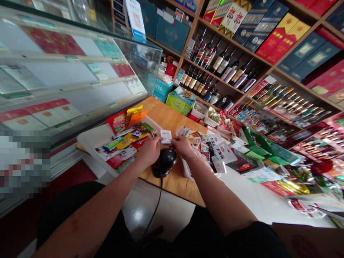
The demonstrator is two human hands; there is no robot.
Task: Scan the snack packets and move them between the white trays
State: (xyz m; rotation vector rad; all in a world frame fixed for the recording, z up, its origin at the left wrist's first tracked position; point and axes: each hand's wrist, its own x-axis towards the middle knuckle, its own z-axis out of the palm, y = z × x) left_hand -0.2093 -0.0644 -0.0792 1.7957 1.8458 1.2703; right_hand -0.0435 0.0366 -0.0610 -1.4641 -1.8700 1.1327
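At left hand (150, 150), packet (166, 136), print illegible

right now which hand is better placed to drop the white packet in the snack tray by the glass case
Likely left. The left hand and right hand both hold the white packet above the scanner, but the snack tray lies on the left hand's side; the right would have to cross.
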